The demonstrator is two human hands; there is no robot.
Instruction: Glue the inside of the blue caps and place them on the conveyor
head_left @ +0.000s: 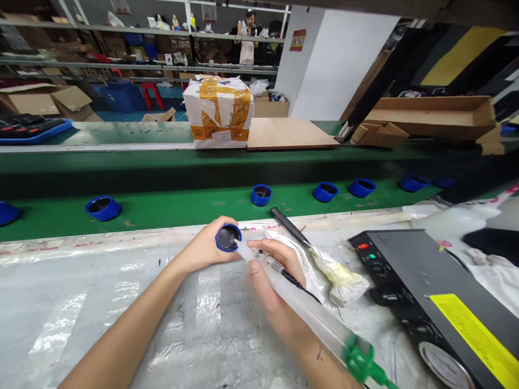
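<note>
Nearest us, at the lower right of the frame, the green plastic end fitting [359, 362] of a long clear plastic syringe barrel [312, 313] lay beside our right forearm. Our right hand [271, 270] was closed around that barrel, thumb on top. Its long axis ran from lower right up toward the centre, where the nozzle met the open mouth of a small round blue plastic cap [227, 237]. Our left hand [203, 251] gripped the cap by its sides, just up and left of the right hand, mouth turned toward us. So the left hand was the one on the cap, and the right reached it only through the nozzle.

Under both lay the clear plastic sheet [81, 302] covering the bench. Right of centre sat a black metal control box [425, 292], and a black-handled brush [290, 226] lay on a crumpled bag. Beyond, more loose blue caps [102, 208] stood spaced along the green conveyor belt [182, 208] — and farther still, at upper centre, a taped white carton [219, 111] beside a pale wooden board [290, 133].
</note>
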